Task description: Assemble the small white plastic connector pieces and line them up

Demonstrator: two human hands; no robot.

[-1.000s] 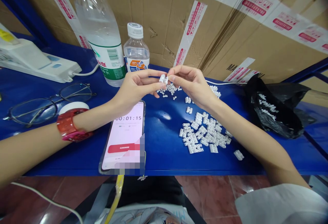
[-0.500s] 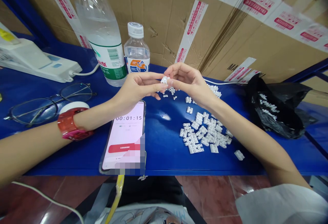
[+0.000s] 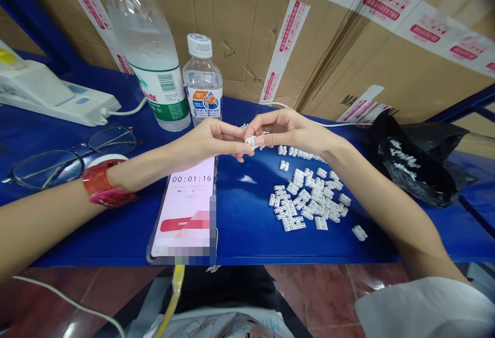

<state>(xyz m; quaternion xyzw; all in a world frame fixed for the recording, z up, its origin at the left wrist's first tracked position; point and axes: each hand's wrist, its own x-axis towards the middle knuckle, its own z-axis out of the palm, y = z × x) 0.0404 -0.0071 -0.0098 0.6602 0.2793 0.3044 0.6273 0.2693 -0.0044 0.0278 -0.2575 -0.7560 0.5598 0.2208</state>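
My left hand [image 3: 211, 142] and my right hand [image 3: 288, 129] meet fingertip to fingertip above the blue table [image 3: 247, 214], both pinching one small white plastic piece [image 3: 251, 141]. Just behind the fingers lies a loose scatter of tiny white pieces [image 3: 266, 133], partly hidden by my right hand. Nearer to me, under my right forearm, a heap of several white joined pieces [image 3: 309, 201] lies on the table. A red watch [image 3: 101, 183] is on my left wrist.
A phone [image 3: 185, 209] showing a timer reading 00:01:16 lies under my left hand. Glasses [image 3: 69, 157], a white power strip [image 3: 54, 96], a large bottle [image 3: 149, 54] and a small bottle [image 3: 203, 83] stand left. A black bag [image 3: 417, 157] lies right; cardboard boxes [image 3: 309, 34] stand behind.
Both hands have dropped lower toward the table, still pinching the white piece. The timer has gone from 00:01:15 to 00:01:16.
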